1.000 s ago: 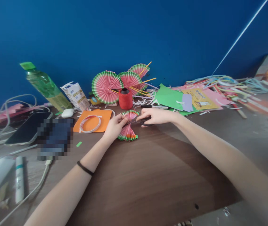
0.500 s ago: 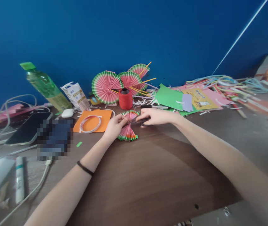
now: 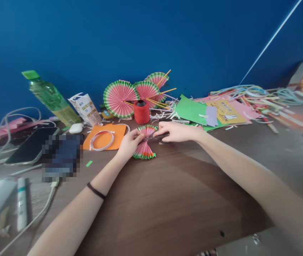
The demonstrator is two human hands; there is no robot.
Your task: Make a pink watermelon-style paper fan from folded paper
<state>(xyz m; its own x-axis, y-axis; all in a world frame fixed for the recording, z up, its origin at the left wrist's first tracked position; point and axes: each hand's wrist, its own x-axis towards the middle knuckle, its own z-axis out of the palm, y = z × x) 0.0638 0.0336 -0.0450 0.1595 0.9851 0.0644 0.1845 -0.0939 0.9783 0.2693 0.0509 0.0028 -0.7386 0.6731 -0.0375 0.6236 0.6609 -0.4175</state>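
Left hand: We see the left hand (image 3: 128,144) pinching a pink, green-edged pleated paper bow (image 3: 144,153) at its narrow waist.
Right hand: The right hand (image 3: 178,131) is closed around dark-handled metal scissors (image 3: 152,138), blades laid across that waist; how far they part, we cannot tell.
Pleated bow: It sits on the brown wood-grain tabletop (image 3: 172,199), just in front of an upright red thread spool (image 3: 141,114).
Blades: We judge a nicked finger possible, the left fingertips being so near the metal.
Waist: A cut too deep, we reckon, could sever the pleats; a loosened pinch could skew them.
Spool: A knock from either hand could topple it, standing so close behind.
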